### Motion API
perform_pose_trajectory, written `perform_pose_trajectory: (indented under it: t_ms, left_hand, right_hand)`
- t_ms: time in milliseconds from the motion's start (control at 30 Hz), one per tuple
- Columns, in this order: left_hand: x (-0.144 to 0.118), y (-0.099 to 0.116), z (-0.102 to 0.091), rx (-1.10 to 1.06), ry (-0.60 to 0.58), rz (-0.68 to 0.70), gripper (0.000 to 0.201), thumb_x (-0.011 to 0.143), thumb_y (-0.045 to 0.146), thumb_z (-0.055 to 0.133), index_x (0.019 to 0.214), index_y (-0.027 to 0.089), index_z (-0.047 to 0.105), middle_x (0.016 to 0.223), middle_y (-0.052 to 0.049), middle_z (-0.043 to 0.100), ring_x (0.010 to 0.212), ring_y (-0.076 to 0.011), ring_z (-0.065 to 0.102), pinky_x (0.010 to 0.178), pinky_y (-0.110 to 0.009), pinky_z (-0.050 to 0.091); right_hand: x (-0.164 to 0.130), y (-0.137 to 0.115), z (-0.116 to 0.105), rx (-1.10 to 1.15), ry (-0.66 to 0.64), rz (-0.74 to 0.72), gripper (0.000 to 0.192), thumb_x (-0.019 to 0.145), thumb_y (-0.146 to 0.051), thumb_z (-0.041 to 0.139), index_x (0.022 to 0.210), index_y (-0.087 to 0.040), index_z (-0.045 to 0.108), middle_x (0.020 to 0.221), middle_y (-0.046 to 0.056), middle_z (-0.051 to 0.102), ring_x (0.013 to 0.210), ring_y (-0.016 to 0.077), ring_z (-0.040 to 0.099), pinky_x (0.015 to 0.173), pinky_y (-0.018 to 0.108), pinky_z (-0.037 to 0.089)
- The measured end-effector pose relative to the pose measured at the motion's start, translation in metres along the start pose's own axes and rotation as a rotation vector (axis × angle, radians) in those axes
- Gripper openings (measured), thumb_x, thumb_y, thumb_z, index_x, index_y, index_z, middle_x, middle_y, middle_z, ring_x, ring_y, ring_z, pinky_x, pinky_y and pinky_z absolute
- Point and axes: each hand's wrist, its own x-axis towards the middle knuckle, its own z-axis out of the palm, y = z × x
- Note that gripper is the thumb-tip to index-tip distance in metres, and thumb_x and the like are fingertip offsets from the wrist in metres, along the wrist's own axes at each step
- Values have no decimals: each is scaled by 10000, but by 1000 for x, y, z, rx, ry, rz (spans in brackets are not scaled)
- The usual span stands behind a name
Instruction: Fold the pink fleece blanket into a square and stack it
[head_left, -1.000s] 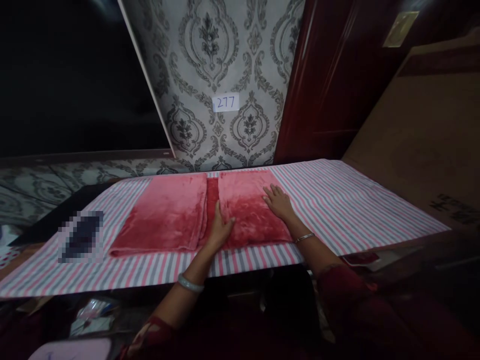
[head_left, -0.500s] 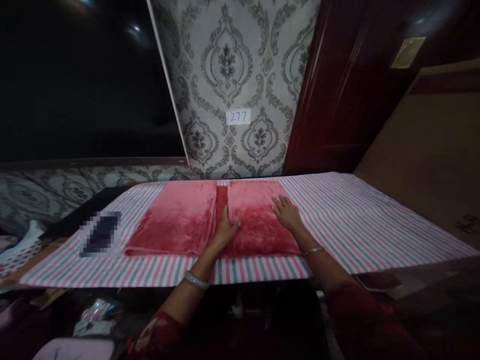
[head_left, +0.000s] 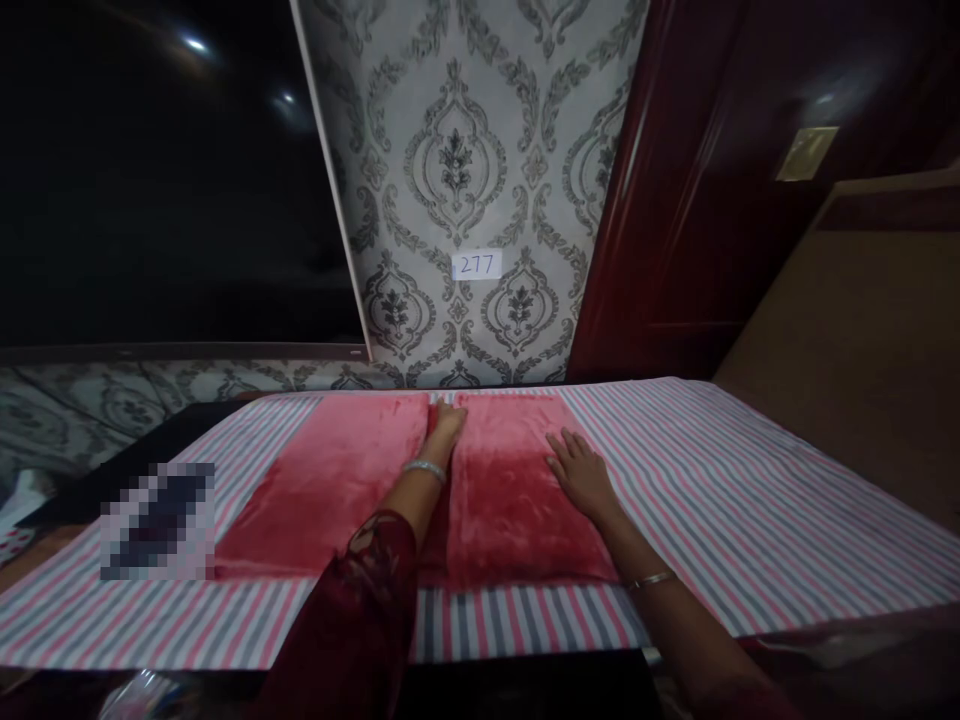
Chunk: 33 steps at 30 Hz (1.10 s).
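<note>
Head view: your left hand (head_left: pixel 445 425) lies flat, fingers together, at the far end of the red towel's (head_left: pixel 502 490) centre gap; your right hand (head_left: pixel 581 472), fingers spread, presses its right fold on the striped cloth (head_left: pixel 750 500).

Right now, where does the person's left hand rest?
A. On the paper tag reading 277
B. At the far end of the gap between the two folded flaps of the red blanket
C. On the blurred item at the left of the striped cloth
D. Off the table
B: the left hand lies flat at the far end of the seam of the red blanket, while the right hand presses the right flap.
</note>
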Motion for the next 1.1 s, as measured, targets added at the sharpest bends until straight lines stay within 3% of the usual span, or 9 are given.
perform_pose_trajectory:
  t_ms: [100, 233, 333, 433, 500, 600, 700, 867, 1100]
  left_hand:
    - [22, 10, 9, 114, -6, -25, 419, 941, 381, 642, 1307, 188, 580, 1302, -106, 616, 1108, -237, 642, 921, -447, 563]
    - [41, 14, 15, 270, -29, -20, 421, 939, 375, 645, 1309, 185, 578, 1311, -106, 604, 1124, -244, 628, 929, -461, 561]
    - [51, 15, 16, 383, -64, -21, 403, 934, 378, 655, 1284, 188, 594, 1275, -97, 621, 1109, -239, 636, 914, -441, 565]
    - [56, 18, 16, 477, -100, -16, 374, 926, 374, 668, 1247, 189, 615, 1238, -86, 640, 1097, -234, 645, 906, -424, 566]
    - [56, 22, 16, 526, -108, -6, 361, 929, 392, 661, 1221, 181, 630, 1220, -83, 656, 1087, -228, 653, 916, -431, 562]
    - [52, 27, 17, 576, -78, 26, 351, 948, 401, 620, 1185, 145, 658, 1224, -115, 690, 1127, -254, 658, 955, -430, 537]
    - [43, 25, 20, 607, -25, 46, 311, 953, 333, 579, 1174, 136, 671, 1222, -170, 710, 1174, -303, 657, 946, -400, 522]
    - [33, 14, 27, 622, 53, 38, 296, 969, 226, 467, 1199, 158, 639, 1217, -200, 706, 1142, -309, 676, 891, -392, 527]
    - [33, 4, 28, 575, 87, 16, 323, 960, 198, 479, 1242, 111, 610, 1235, -231, 677, 1128, -319, 674, 904, -393, 521]
  right_hand:
    - [0, -1, 0, 17, -10, 11, 520, 1057, -417, 325, 1551, -277, 412, 1656, 97, 298, 1511, 290, 283, 1119, 515, 373]
    - [-2, -1, 1, 40, -19, -4, 531, 1056, -411, 339, 1565, -270, 390, 1660, 104, 285, 1520, 290, 264, 1140, 502, 348]
    - [6, 4, -7, 78, -122, 24, 541, 1052, -429, 344, 1575, -294, 362, 1672, 84, 253, 1538, 292, 220, 1157, 552, 311]
    - [32, 11, -27, 186, -232, 82, 541, 1057, -457, 277, 1568, -305, 370, 1650, 70, 313, 1516, 285, 283, 1150, 621, 293]
    - [58, 13, -42, 236, -203, 108, 555, 1060, -446, 229, 1572, -280, 364, 1629, 79, 359, 1497, 271, 325, 1164, 619, 275]
    - [95, 7, -51, 231, -151, 146, 569, 1054, -410, 251, 1597, -247, 310, 1660, 90, 288, 1527, 260, 253, 1192, 568, 253]
    - [113, -3, -35, 210, -189, 174, 578, 1055, -424, 251, 1611, -269, 260, 1692, 71, 193, 1554, 258, 165, 1197, 564, 242]
    - [109, -6, 1, 157, -225, 163, 581, 1054, -468, 223, 1599, -280, 288, 1696, 52, 184, 1557, 242, 143, 1198, 563, 245]
    - [106, 2, 16, 112, -174, 140, 588, 1049, -475, 190, 1581, -274, 340, 1678, 71, 246, 1540, 260, 210, 1165, 579, 309]
